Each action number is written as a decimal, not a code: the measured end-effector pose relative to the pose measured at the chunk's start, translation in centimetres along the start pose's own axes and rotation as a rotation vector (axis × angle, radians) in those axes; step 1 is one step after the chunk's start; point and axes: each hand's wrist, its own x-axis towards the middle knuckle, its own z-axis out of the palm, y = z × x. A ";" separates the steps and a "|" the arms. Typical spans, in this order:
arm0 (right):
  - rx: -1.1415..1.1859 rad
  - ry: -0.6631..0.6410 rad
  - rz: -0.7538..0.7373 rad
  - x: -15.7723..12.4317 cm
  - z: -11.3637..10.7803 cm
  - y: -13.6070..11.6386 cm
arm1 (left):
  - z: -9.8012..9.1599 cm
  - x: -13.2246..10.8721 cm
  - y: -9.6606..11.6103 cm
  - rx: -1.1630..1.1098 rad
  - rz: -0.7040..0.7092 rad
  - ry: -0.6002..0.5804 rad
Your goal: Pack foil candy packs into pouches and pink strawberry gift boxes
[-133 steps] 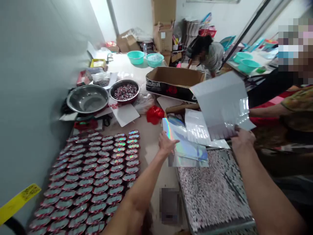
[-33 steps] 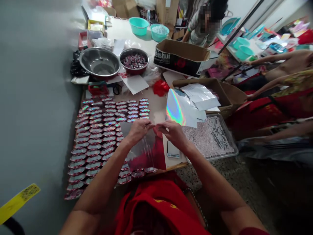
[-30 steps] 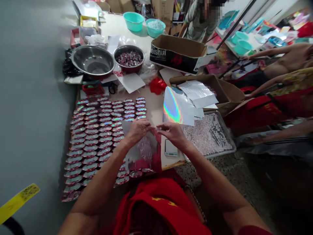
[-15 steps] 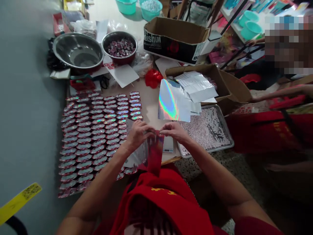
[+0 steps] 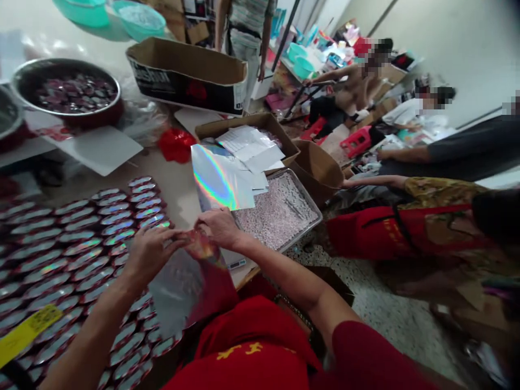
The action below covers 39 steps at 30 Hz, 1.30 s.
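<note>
Pinched along its top edge in the grip of left hand (image 5: 151,253) and right hand (image 5: 220,226), left of tray (image 5: 312,224): glossy sheet (image 5: 176,292), newly curled, seemingly still being worked

This looks like a small workshop for handwork in batches, crowded and plainly fitted. Alike oval pieces (image 5: 81,238) stand in close rows on the worktop (image 5: 182,189), a steel bowl (image 5: 109,116) is heaped with small shiny parts (image 5: 77,93), and a metal tray (image 5: 303,233) is spread with tiny pale bits. Shiny sheets (image 5: 221,179) lie near open cardboard boxes (image 5: 182,81), and green basins (image 5: 142,27) sit farther back. Beyond, another cluttered table (image 5: 290,67) and several people, one in a red apron (image 5: 422,233) with yellow lettering, show a shared workroom. The speckled hard floor (image 5: 365,303), plain pale wall (image 5: 439,49) and loose plastic bags (image 5: 144,114) suit such a place.
</note>
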 end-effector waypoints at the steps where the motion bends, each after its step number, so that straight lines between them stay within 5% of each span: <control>1: 0.015 -0.016 0.009 0.2 0.0 0.4 | 0.2 0.0 -0.3 0.000 0.012 -0.006; 8: -0.037 0.031 -0.206 0.0 0.7 1.4 | 0.3 1.5 0.5 0.069 -0.063 -0.103; 11: 0.016 0.033 -0.165 0.4 1.8 1.9 | 0.0 1.1 0.6 0.043 -0.047 -0.170; 15: 0.068 -0.056 -0.107 1.2 3.0 2.2 | 0.8 -0.9 -0.1 0.075 -0.056 -0.124; 22: -0.009 -0.059 -0.285 2.0 4.3 0.4 | 2.3 -1.5 -2.1 0.015 -0.191 -0.110; 28: 0.039 -0.101 -0.148 3.2 4.8 0.8 | 1.4 -3.6 -1.9 0.137 -0.212 -0.051; 35: -0.031 -0.111 -0.388 3.2 5.9 -0.8 | 1.8 -3.9 -3.1 0.091 -0.235 -0.158; 39: -0.073 -0.180 -0.391 3.7 6.5 -1.0 | 1.4 -4.5 -2.9 0.099 -0.220 -0.158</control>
